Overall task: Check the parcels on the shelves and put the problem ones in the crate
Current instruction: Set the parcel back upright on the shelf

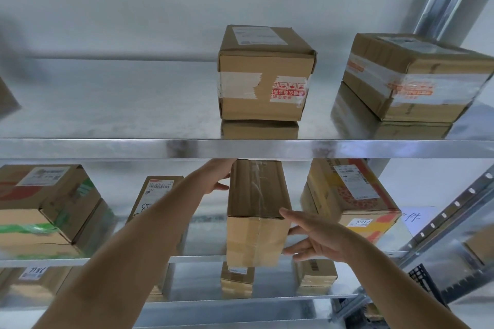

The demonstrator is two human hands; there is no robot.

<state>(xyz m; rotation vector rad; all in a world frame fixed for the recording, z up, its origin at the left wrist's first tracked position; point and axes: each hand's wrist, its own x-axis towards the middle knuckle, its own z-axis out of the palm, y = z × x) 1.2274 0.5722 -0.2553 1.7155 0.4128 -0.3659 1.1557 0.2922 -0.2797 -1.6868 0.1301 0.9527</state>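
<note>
1. Parcel (258,211), a tall taped brown box, is on the middle shelf (187,259), at its front edge and just under the top shelf (240,148).
2. Crowding it: a box with a yellow label (350,195) just to its right, a narrow labelled box (157,195) to its left (partly hidden by the forearm).
3. Left hand (217,176) touches its upper left side, thumb out.
4. Right hand (318,238) is spread wide, fingers straight, thumb on the front top corner and fingertips at the right side.

Two boxes (266,75) (411,77) on the top shelf (107,148) — a tall parcel (256,211) below (between both hands (217,180) (318,238)).
</note>
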